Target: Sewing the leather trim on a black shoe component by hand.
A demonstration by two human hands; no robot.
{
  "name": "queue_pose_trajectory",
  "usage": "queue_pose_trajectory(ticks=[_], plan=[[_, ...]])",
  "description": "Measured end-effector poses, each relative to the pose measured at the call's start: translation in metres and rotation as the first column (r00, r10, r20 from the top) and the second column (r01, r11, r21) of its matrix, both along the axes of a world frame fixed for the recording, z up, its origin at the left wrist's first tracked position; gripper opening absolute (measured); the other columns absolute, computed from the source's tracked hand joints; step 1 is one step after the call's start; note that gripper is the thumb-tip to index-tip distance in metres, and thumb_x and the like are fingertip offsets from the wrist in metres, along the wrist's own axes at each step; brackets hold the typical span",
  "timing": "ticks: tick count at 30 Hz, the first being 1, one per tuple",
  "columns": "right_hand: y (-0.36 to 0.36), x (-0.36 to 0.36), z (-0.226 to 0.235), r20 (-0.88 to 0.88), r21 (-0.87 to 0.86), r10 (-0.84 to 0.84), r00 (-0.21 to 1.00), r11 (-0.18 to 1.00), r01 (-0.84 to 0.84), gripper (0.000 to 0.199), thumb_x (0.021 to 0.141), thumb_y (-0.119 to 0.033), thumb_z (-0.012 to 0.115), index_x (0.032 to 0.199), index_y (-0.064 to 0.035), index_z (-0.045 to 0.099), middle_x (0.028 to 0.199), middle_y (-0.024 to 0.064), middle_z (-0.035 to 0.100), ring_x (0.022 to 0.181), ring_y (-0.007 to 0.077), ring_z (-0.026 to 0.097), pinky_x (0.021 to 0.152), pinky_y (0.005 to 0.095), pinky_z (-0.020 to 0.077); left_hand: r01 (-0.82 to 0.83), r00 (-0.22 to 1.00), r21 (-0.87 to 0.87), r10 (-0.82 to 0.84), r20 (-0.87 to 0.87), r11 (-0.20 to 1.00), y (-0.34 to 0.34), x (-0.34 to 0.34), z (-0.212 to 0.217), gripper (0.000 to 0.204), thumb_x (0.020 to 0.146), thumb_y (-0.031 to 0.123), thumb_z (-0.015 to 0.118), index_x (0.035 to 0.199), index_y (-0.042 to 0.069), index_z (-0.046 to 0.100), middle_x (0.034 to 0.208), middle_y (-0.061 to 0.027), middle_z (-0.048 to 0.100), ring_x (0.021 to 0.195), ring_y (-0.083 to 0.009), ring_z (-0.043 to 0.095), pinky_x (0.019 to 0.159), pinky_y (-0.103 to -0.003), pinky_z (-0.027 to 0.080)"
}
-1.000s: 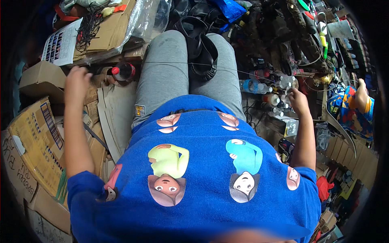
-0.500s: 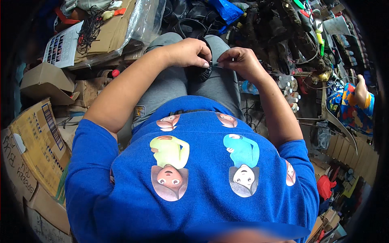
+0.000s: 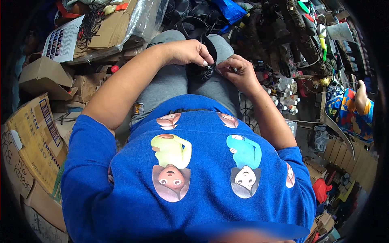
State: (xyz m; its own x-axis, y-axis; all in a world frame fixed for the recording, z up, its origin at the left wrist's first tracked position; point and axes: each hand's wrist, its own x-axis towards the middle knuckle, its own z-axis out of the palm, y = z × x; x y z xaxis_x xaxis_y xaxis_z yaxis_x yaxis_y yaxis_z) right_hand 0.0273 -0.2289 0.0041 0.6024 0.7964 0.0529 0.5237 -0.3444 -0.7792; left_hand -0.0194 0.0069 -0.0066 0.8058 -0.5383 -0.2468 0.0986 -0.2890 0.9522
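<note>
Between my knees rests a black item, shoe-like in shape, with a ridged, stitched-looking edge point(image 3: 206, 73); most of it is covered by my left hand, so I cannot tell its exact kind. My left hand point(image 3: 191, 52) is curled over its upper part, thumb and fingers closed on it near a small pale spot. Just right of the black item, above my right thigh, my right hand point(image 3: 239, 72) pinches with thumb and forefinger. A thin strand seems to run from that pinch toward the black item, too fine to name.
Cardboard boxes point(image 3: 44, 77) stack up on my left, below a plastic-wrapped cardboard pile point(image 3: 109, 38) with black cords. Black bags and a blue plastic bag point(image 3: 230, 10) lie ahead. Small bottles point(image 3: 287, 91) cluster at right. Another person's arm point(image 3: 360, 99) shows at far right.
My right hand has shifted a little lower. More of the ridged edge of the black item shows between my hands. My left hand stays on it nearly in place.
</note>
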Motion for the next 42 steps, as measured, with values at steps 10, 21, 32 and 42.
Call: queue_pose_trajectory(ticks=[10, 21, 32, 42], plan=[[0.003, -0.007, 0.021, 0.266, -0.138, 0.132, 0.955, 0.986, -0.098, 0.017, 0.073, -0.009, 0.068, 0.089, -0.0152, 0.071, 0.080, 0.0083, 0.061, 0.076, 0.0255, 0.061, 0.072, 0.0359, 0.0462, 0.056, 0.998, 0.112, -0.052, -0.037, 0.992, -0.002, 0.002, 0.013, 0.035, 0.079, 0.004, 0.059, 0.112, 0.000, 0.064, 0.112, -0.0120, 0.064, 0.108, -0.0192, 0.057, 0.097, -0.028, 0.039], [0.027, 0.002, 0.019, 0.332, -0.359, 0.309, 0.891, 0.915, -0.184, 0.016, 0.075, -0.010, 0.063, 0.090, -0.0118, 0.069, 0.081, 0.0114, 0.063, 0.077, 0.0310, 0.063, 0.070, 0.0388, 0.0503, -0.057, 0.985, 0.221, 0.020, 0.169, 0.974, -0.008, 0.008, 0.001, 0.033, 0.069, 0.004, 0.070, 0.101, 0.002, 0.064, 0.099, -0.0102, 0.062, 0.087, -0.0232, 0.062, 0.078, -0.031, 0.050], [-0.103, 0.046, 0.041, -0.884, 0.430, 0.227, 0.409, 0.740, 0.517, 0.036, 0.088, -0.023, 0.061, 0.117, -0.0021, 0.056, 0.073, -0.0039, 0.054, 0.066, 0.0090, 0.052, 0.075, 0.0297, 0.0462, -0.626, 0.756, 0.346, 0.434, 0.491, 0.699, 0.060, -0.111, 0.025, 0.025, 0.081, 0.013, 0.063, 0.105, 0.003, 0.061, 0.090, -0.0113, 0.064, 0.081, -0.0202, 0.062, 0.074, -0.033, 0.049], [-0.080, 0.027, -0.003, 0.073, -0.502, -0.105, 0.992, 0.855, 0.128, 0.036, 0.087, -0.035, 0.062, 0.081, 0.0007, 0.063, 0.072, 0.0179, 0.060, 0.067, 0.0293, 0.058, 0.063, 0.0384, 0.0452, -0.554, 0.790, -0.822, 0.392, -0.472, 0.128, 0.066, -0.074, 0.012, 0.033, 0.100, 0.032, 0.039, 0.080, 0.009, 0.053, 0.073, -0.0027, 0.051, 0.070, -0.0117, 0.047, 0.081, -0.034, 0.042]])
